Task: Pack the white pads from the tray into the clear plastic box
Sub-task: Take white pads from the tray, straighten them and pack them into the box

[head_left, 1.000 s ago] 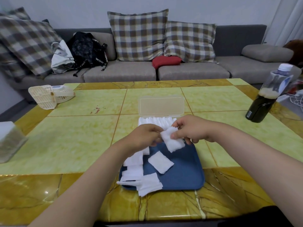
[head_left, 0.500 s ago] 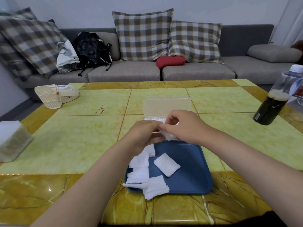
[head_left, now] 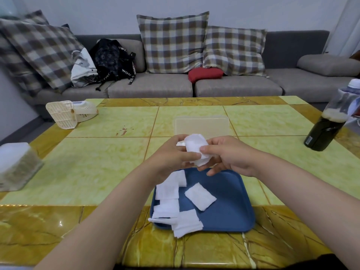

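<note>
Yellow tiled worktop (head_left: 93,168): your left hand (head_left: 171,156) and right hand (head_left: 229,154) both pinch one white pad (head_left: 194,147) above the blue tray (head_left: 229,207), near the clear box (head_left: 202,125).

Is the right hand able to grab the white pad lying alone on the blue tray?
Probably not yet: the right hand and left hand both pinch a crumpled pad. Nothing covers the lone pad just below, though.

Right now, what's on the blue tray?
White pads overlap along the blue tray's left side; one lies alone. Left hand and right hand, holding another pad, cover its far edge.
</note>
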